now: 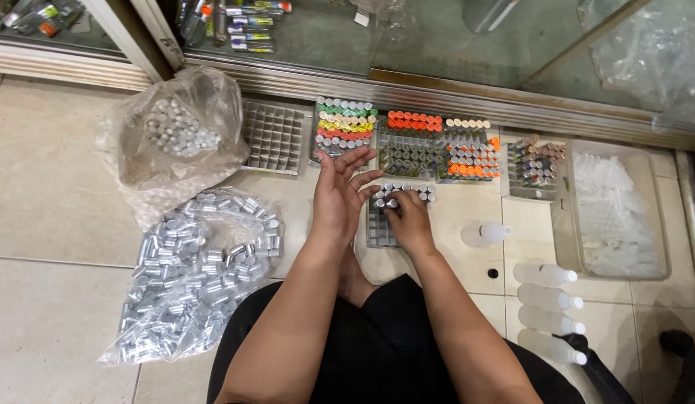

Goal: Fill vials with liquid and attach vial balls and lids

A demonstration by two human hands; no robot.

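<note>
The right hand (409,218) rests over the upper part of a grey plastic grid tray (377,230) lying on the beige tiled floor (48,217), its fingers curled and pinching a small silver-capped vial (392,203) at the fingertips, just above the tray's cells. More silver-capped vials (424,194) stand in the tray's top row, touching or just beside those fingertips. The left hand (338,196) hovers at the tray's left edge with fingers spread open and palm turned inward, holding nothing; its fingertips point toward the trays beyond. Near that hand, further up, sits a tray of vials with green, yellow, red and silver caps (344,126), and beside it an empty grey grid tray (273,138). To the left lies a clear plastic bag of loose silver caps (190,277). To the right, white plastic squeeze bottles (548,299) lie on the floor
</note>
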